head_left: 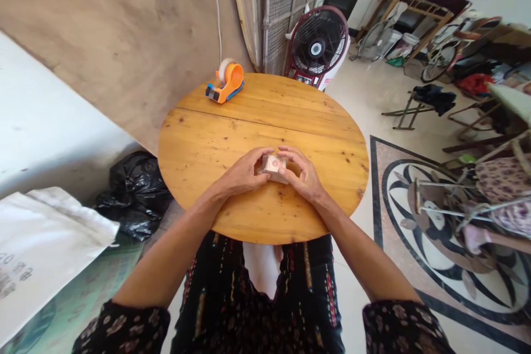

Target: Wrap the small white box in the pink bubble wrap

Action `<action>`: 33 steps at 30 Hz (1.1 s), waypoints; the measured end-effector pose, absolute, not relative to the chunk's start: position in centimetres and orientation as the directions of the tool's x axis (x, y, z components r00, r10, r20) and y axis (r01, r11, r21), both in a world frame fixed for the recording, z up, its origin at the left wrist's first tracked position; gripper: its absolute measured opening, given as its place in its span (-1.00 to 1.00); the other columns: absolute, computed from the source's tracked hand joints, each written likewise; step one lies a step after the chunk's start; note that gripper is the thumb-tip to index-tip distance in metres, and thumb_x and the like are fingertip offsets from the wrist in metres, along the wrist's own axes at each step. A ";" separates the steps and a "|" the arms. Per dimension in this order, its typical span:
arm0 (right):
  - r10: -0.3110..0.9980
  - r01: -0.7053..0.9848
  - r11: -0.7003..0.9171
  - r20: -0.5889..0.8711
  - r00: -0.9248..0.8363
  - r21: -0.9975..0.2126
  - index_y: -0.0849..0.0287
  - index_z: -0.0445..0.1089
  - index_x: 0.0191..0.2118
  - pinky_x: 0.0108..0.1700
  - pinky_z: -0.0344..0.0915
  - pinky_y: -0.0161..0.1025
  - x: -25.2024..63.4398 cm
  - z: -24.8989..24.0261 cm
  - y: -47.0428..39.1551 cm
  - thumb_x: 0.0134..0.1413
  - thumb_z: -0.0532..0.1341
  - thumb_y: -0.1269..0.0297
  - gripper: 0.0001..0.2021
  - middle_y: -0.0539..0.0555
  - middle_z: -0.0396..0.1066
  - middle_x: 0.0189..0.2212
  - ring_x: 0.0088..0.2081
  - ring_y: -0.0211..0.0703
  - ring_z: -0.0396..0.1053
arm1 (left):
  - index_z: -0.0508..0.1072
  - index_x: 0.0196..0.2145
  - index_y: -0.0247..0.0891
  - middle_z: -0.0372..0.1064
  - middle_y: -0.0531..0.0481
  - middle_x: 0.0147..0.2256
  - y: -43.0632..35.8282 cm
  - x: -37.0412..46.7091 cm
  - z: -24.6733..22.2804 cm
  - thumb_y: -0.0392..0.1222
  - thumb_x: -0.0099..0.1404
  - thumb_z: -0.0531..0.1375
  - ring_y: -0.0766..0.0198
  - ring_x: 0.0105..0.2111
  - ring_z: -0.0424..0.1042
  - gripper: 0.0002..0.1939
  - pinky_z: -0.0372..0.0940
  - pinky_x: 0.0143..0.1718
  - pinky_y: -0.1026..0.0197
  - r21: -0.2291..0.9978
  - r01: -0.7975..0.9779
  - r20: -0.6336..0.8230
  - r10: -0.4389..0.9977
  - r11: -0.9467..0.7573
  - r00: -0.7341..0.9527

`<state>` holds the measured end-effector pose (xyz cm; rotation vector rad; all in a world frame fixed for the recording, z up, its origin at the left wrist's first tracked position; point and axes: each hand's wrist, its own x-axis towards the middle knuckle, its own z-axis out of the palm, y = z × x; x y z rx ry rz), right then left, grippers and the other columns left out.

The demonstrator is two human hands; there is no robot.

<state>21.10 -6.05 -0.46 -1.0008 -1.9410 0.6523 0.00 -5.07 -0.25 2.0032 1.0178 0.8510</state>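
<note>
A small pale box (274, 165) with a reddish mark on its top rests on the round wooden table (257, 121), in front of my body. My left hand (245, 170) grips its left side, thumb near the front and fingers behind. From the right, my right hand (302, 172) closes around the box, with the thumb on its front right edge. The far side of the box is hidden by my fingers. Toward the back left of the table stands an orange and blue tape dispenser (227, 84) with a roll of tape, apart from both hands.
A fan (317, 44) stands just behind the table. Black plastic bags (135, 193) and a white sack (50, 232) lie at the left. On the right are a small folding stool (415, 105) with dark cloth and a bicycle (443, 58).
</note>
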 end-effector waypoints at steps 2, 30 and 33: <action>0.807 0.461 0.590 0.481 -0.343 -0.662 0.10 0.44 0.00 0.20 0.22 0.07 21.1 -0.6 -6.2 0.17 0.22 0.12 -0.68 0.22 0.35 0.14 0.17 0.03 0.32 | 0.33 0.12 -0.27 0.38 -0.15 0.07 -5.1 0.0 -0.2 -0.26 0.12 0.19 0.09 0.03 0.40 -0.43 0.29 0.11 0.03 0.819 0.388 0.220 0.857 -0.422 0.467; 0.860 0.422 0.507 0.409 -0.306 -0.752 0.10 0.13 0.28 0.21 0.22 0.12 22.5 -1.2 -6.0 0.06 0.29 -0.02 -0.28 0.25 0.36 0.16 0.13 0.08 0.37 | 0.07 0.33 -0.33 0.17 -0.30 0.26 -4.9 -0.7 -0.1 -0.13 0.07 0.28 -0.10 0.23 0.24 -0.10 0.14 0.26 -0.13 0.867 0.336 0.157 0.840 -0.369 0.519; 0.868 0.449 0.482 0.342 -0.359 -0.752 0.10 0.09 0.32 0.21 0.21 0.14 22.4 -1.2 -6.1 -0.02 0.34 -0.07 -0.17 0.27 0.32 0.19 0.18 0.13 0.33 | 0.08 0.33 -0.30 0.17 -0.27 0.27 -5.1 -0.5 0.1 -0.17 0.08 0.27 -0.06 0.23 0.25 -0.11 0.15 0.26 -0.11 0.856 0.379 0.128 0.854 -0.352 0.504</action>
